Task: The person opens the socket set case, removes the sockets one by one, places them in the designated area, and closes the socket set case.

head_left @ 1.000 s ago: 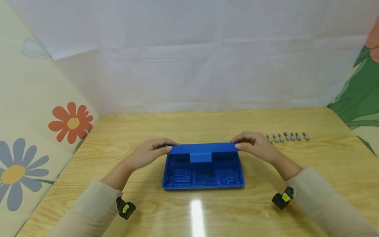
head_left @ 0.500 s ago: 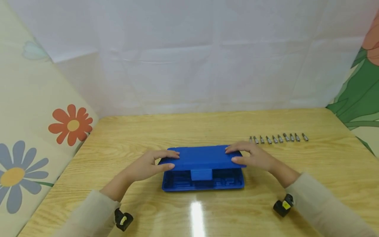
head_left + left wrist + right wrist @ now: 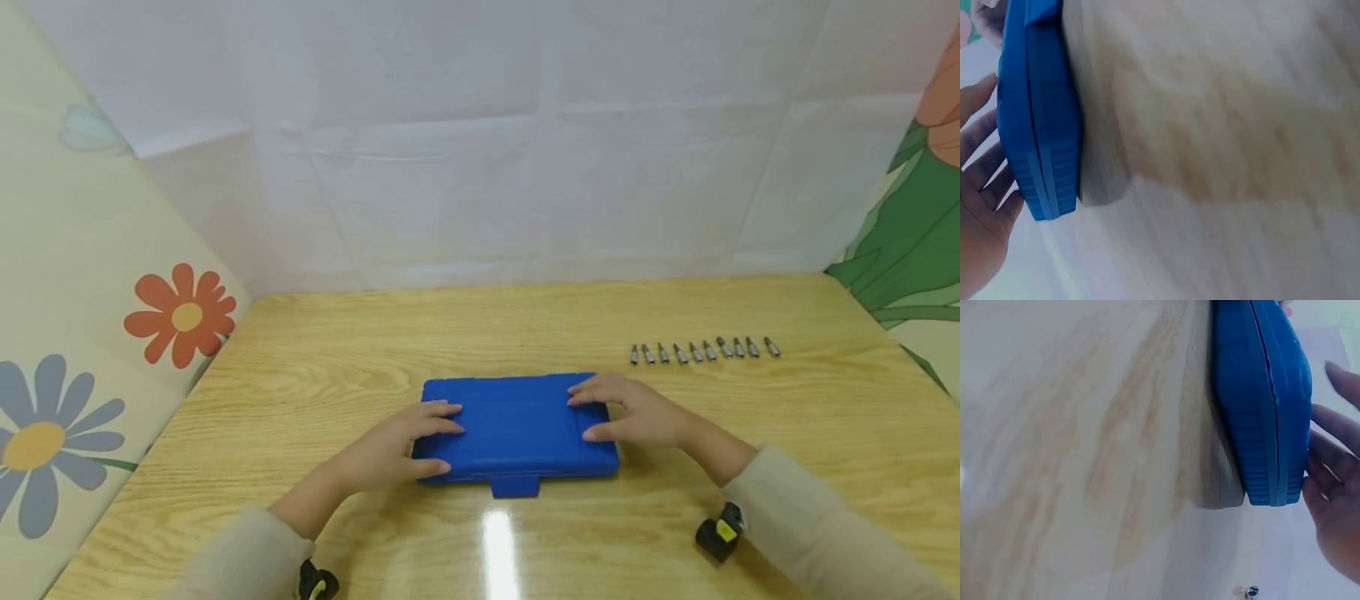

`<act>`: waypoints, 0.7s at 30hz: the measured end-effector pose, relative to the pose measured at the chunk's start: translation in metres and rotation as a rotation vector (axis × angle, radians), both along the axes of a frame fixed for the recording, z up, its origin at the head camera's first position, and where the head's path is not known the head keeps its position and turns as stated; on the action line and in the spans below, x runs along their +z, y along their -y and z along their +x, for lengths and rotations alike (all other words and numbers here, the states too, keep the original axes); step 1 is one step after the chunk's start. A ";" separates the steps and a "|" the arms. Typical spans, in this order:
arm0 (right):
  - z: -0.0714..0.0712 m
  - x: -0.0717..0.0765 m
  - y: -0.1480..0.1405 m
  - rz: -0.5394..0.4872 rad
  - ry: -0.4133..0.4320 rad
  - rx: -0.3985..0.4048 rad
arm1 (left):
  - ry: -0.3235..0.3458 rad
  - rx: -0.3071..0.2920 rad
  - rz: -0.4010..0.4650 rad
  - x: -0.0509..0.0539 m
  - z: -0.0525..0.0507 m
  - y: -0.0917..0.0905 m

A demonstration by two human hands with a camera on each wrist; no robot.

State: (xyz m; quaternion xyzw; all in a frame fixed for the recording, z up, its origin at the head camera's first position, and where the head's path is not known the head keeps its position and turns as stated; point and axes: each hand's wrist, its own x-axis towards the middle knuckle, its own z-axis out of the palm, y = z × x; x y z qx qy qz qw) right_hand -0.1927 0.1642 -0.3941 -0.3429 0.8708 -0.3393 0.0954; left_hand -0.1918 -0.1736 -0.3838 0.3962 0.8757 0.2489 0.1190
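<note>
In the head view a blue plastic case (image 3: 517,425) lies flat on the table with its lid down. Its latch flap (image 3: 515,487) sticks out from the front edge. My left hand (image 3: 393,446) rests with spread fingers on the lid's left end, and my right hand (image 3: 641,412) rests likewise on the right end. Both wrist views show the case side-on: a thin seam runs between lid and base, with the left hand (image 3: 985,200) and the right hand (image 3: 1338,469) against the lid side. The inside of the case is hidden.
Several small metal bit sockets (image 3: 681,354) stand in a row on the wooden table (image 3: 360,333), behind and right of the case. A white cloth (image 3: 450,183) hangs at the table's back edge. Flower-patterned panels (image 3: 67,208) border the sides.
The lid has swung down toward me, from partly raised to lying on the base. Both hands have moved down and forward with it, from its edge onto its top.
</note>
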 end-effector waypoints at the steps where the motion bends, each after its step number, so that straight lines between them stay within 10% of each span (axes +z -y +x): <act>1: 0.000 -0.001 0.000 0.018 0.004 0.017 | -0.018 -0.007 -0.024 -0.001 0.001 -0.001; 12: 0.008 -0.006 -0.001 0.141 -0.014 0.093 | -0.237 -0.131 -0.267 -0.006 0.002 -0.049; 21: 0.009 -0.005 -0.001 0.155 -0.033 0.107 | -0.398 -0.109 -0.429 -0.008 0.008 -0.074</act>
